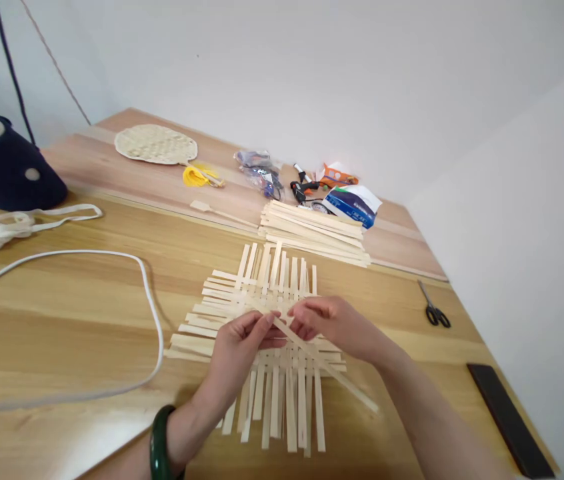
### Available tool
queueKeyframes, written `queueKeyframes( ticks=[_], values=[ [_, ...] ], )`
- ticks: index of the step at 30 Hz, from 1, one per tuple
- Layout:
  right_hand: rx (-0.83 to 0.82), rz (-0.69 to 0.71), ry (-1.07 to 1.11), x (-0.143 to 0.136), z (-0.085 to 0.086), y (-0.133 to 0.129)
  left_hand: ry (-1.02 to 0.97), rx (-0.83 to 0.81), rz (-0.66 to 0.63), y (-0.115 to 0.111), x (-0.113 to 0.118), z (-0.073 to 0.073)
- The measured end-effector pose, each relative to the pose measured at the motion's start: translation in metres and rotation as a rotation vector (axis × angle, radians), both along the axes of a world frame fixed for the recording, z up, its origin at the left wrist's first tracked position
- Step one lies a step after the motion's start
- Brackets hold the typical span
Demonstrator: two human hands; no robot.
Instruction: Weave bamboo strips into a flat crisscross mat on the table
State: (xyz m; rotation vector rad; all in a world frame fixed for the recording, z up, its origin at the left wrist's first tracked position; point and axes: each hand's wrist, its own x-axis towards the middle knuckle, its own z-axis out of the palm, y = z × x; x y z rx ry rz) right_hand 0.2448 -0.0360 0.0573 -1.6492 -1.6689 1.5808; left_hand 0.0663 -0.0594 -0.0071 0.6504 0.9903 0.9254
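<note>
Your left hand (239, 340) has thumb and fingers pinched on a pale loose strip (327, 363), which slants across the woven mat (282, 365) with its near end out past the mat's right lower side. Your right hand (329, 323) is just beside it, fingers curled in over the weave; whether those fingertips grip anything, you can't be sure from this view. The mat lies flat on the wooden table (402, 420) beneath both hands, its strip ends fanning out unevenly on all sides. Nothing visible pins those ends, so a careless tug or a dragging wrist could slide them out of line and open gaps. The loose strip looks thin, and a sharp bend at your pinch might crease or split it. Farther out, the bundle of strips (315, 233) lies close beyond the mat's far ends, so a long reach could mix the two; the scissors (432, 313) and the white cord (155, 320) are well clear of the weave. Your hands hide the mat's middle, the loose strip's far end blends into the pale weave, and the dark stuffed object (7, 167) is cut off at the left edge.
</note>
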Motion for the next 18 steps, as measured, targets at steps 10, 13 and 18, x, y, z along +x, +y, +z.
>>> queueKeyframes(
  ticks=[10,13,18],
  values=[
    [0.178,-0.325,-0.102,0.044,-0.025,-0.023,0.322,0.361,-0.191,-0.013,-0.005,0.014],
    [0.279,-0.497,-0.291,0.067,-0.030,-0.002,0.526,0.637,-0.330,-0.028,-0.013,0.014],
    [0.198,-0.541,-0.395,0.065,-0.034,0.031,0.650,0.917,-0.470,-0.051,-0.019,0.007]
  ],
)
